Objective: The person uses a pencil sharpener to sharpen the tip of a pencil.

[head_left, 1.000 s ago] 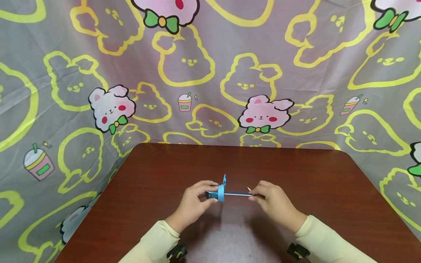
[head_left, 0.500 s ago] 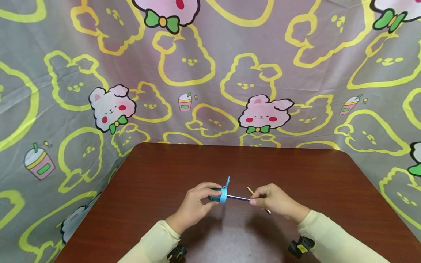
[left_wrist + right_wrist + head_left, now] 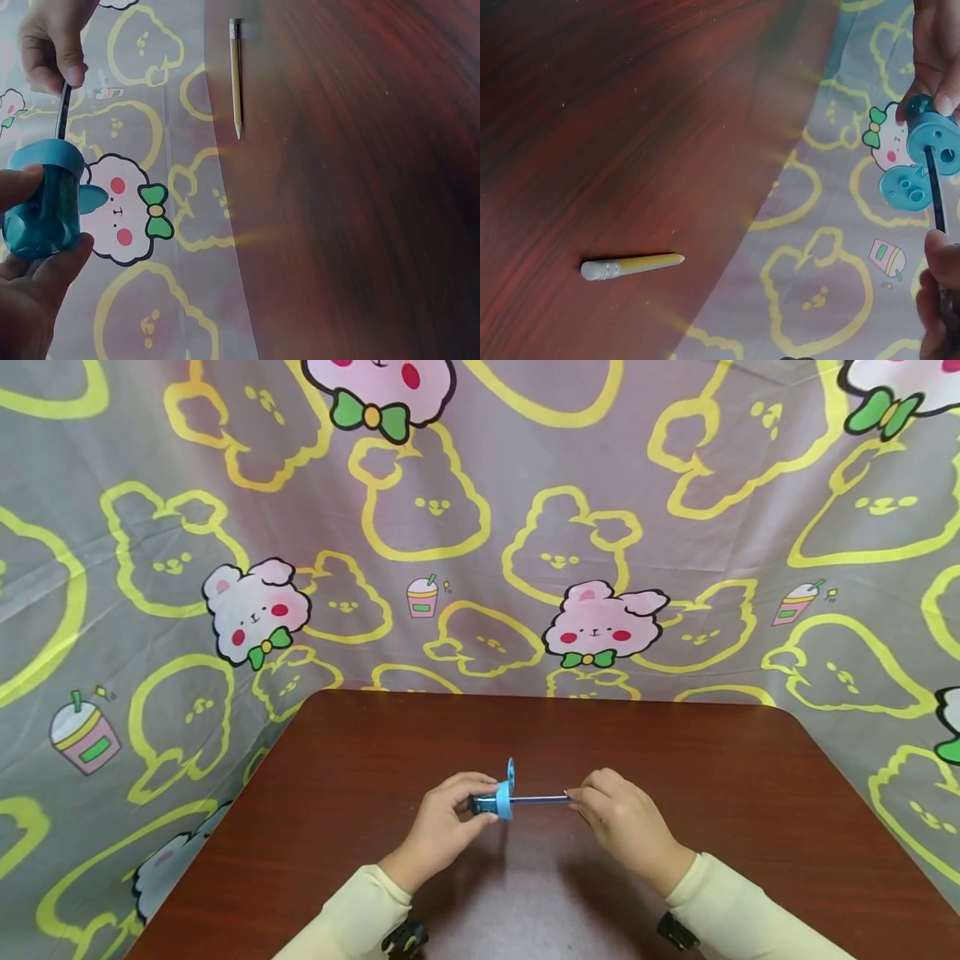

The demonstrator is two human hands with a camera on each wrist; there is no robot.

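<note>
My left hand point(image 3: 438, 822) grips a blue pencil sharpener point(image 3: 504, 802) above the table, thumb and fingers around its see-through body point(image 3: 45, 214). Its flip lid point(image 3: 906, 187) hangs open beside the top, which has holes of different sizes. A dark striped pencil point(image 3: 540, 799) has one end in a hole of the sharpener. The other end is pinched by the thumb and fingers of my right hand point(image 3: 626, 827). On the table lies a yellow pencil point(image 3: 641, 265) with an eraser end, seen in both wrist views and hidden behind my right hand in the head view.
The brown wooden table point(image 3: 405, 727) has rounded far corners. A grey curtain point(image 3: 480, 510) with yellow outlines and rabbit faces hangs behind it and along its sides. Black straps with small devices point(image 3: 405, 937) sit at both wrists.
My right hand dipped and turned on the pencil half a second ago, uncovering the yellow pencil, then came back up over it. The sharpener tilted briefly and levelled again in my left hand.
</note>
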